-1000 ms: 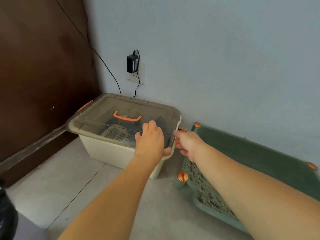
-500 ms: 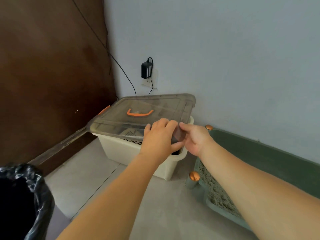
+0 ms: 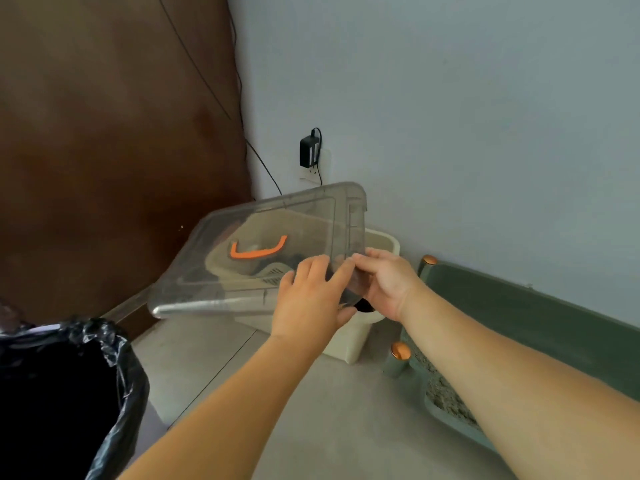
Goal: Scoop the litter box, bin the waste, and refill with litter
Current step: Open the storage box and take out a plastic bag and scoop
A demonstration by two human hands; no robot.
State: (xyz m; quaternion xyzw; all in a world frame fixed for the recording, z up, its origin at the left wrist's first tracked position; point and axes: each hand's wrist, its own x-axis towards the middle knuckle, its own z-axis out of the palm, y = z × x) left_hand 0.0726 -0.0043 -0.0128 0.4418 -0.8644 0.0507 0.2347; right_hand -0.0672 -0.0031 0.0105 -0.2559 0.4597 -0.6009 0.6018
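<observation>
A smoky see-through lid (image 3: 277,237) with an orange handle (image 3: 258,250) hangs lifted and tilted above a cream storage bin (image 3: 384,242) by the wall. My left hand (image 3: 311,299) grips the lid's near right corner, fingers on top and thumb under. My right hand (image 3: 388,282) pinches the same corner from the right side. Through the lid a slotted scoop shape shows inside the bin. The green litter box (image 3: 519,306) with grey litter (image 3: 446,393) sits on the floor at right, partly behind my right forearm.
A bin lined with a black bag (image 3: 69,382) stands at lower left. A dark brown panel (image 3: 104,133) fills the left. A black plug adapter (image 3: 309,152) and its cable hang on the pale wall. The grey floor (image 3: 311,410) lies between the bin and the litter box.
Both hands have raised the lid off the storage bin and swung it up and to the left. The view has shifted, bringing the black-bagged bin further in.
</observation>
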